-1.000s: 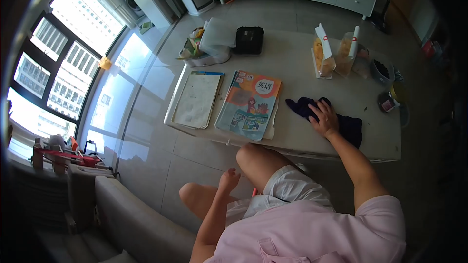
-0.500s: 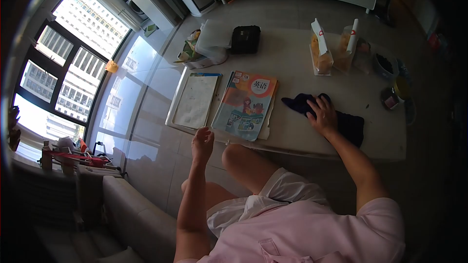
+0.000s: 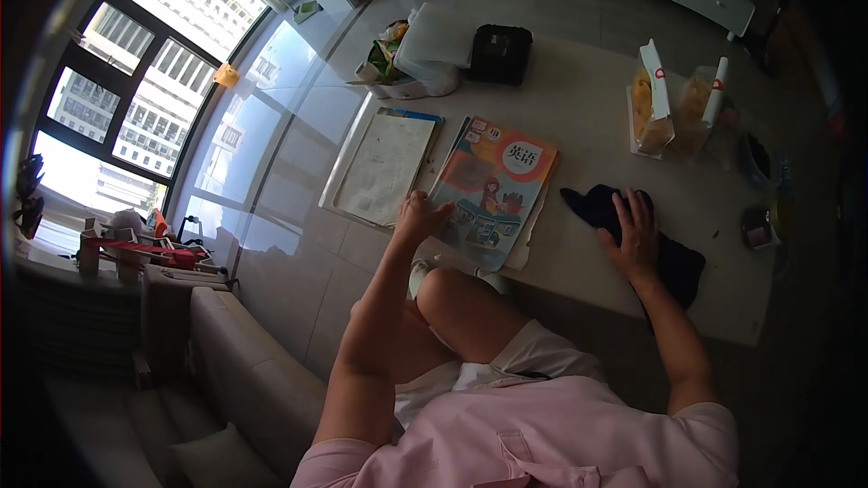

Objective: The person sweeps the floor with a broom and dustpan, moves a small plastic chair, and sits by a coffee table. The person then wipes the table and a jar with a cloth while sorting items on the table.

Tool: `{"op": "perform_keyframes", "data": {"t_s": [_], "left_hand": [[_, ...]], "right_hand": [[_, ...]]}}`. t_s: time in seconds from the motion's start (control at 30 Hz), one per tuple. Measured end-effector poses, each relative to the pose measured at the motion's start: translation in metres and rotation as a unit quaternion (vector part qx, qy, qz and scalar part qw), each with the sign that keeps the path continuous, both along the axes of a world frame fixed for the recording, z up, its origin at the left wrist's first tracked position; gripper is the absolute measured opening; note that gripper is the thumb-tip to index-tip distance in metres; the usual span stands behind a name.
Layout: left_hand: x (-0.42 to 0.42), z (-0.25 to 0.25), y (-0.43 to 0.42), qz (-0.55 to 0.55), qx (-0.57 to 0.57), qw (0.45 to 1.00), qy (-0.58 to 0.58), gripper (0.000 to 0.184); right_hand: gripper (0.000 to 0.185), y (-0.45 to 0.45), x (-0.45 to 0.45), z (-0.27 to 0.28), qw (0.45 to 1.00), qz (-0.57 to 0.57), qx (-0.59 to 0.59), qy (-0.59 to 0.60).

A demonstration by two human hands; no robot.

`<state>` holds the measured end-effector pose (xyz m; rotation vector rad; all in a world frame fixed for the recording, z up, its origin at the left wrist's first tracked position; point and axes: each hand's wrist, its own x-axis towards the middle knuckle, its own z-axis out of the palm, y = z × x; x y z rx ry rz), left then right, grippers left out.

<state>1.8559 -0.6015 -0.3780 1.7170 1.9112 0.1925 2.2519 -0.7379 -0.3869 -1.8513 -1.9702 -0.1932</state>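
My right hand (image 3: 636, 239) lies flat on a crumpled dark navy cloth (image 3: 680, 271) on the table, its fingers stretched forward and the thumb apart. At the table's near edge, my left hand (image 3: 422, 217) is between an English textbook (image 3: 497, 183) and a white-topped flat pad (image 3: 384, 163). Its fingers are loosely bent, with the thumb out toward the book's lower left edge; nothing shows in its grasp. Whether the thumb touches the cover is unclear. The textbook has an orange and blue cover and lies over other paper, whose edge shows on its right.
Along the far side of the table (image 3: 579, 99) stand a bin of packets (image 3: 411, 81) with a translucent lid, and a black box (image 3: 500, 54). Farther right are two bags of orange snacks (image 3: 649, 108) and a dark-labelled jar (image 3: 758, 228). A sofa (image 3: 244, 352) is at lower left.
My left hand has moved forward and right, to the book's lower left edge. The right hand stays on the cloth. The whole view has shifted as the head turned.
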Motion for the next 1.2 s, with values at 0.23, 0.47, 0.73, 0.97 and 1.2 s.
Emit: {"op": "perform_keyframes", "data": {"t_s": [0.23,0.47,0.73,0.97,1.2], "left_hand": [[-0.004,-0.008,0.006,0.005,-0.01,0.999,-0.044,0.077],[-0.014,0.015,0.003,0.035,-0.12,0.935,-0.333,0.055],[-0.065,0.054,0.015,0.026,-0.101,0.841,-0.531,0.052],[-0.179,0.036,0.056,0.079,-0.072,0.828,-0.551,0.047],[-0.206,0.028,0.103,0.074,-0.005,0.989,-0.126,0.061]], "right_hand": [[0.055,-0.002,-0.109,0.013,0.866,0.043,-0.18,0.464],[0.045,0.05,-0.141,0.001,0.499,0.0,-0.334,0.8],[0.046,0.087,-0.185,0.031,0.416,0.033,-0.368,0.831],[0.047,0.149,-0.286,0.036,0.437,0.136,-0.366,0.81],[0.06,0.153,-0.313,-0.002,0.547,0.042,-0.441,0.711]]}}
